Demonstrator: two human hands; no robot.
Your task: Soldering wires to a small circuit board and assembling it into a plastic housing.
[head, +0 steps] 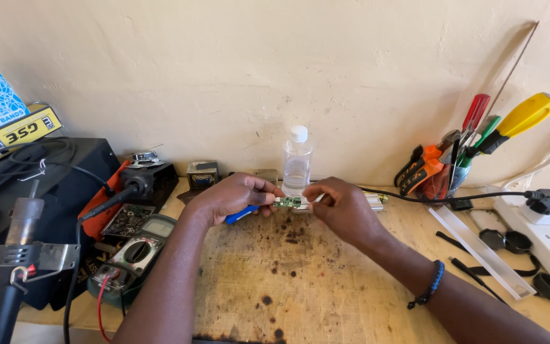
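A small green circuit board (287, 202) hangs just above the stained wooden bench (268, 280), pinched between both hands. My left hand (233, 196) grips its left end and also holds a blue-handled tool (242, 214) under the palm. My right hand (342, 207) closes on the board's right end, with a silver metal part (374, 200) showing behind the knuckles. A dark bead bracelet (431, 285) circles my right wrist.
A clear water bottle (296, 160) stands by the wall behind the hands. A multimeter (136, 255), soldering station (151, 180) and hot-air gun (14, 267) crowd the left. A cup of screwdrivers and pliers (459, 156) and a white power strip (542, 232) lie right.
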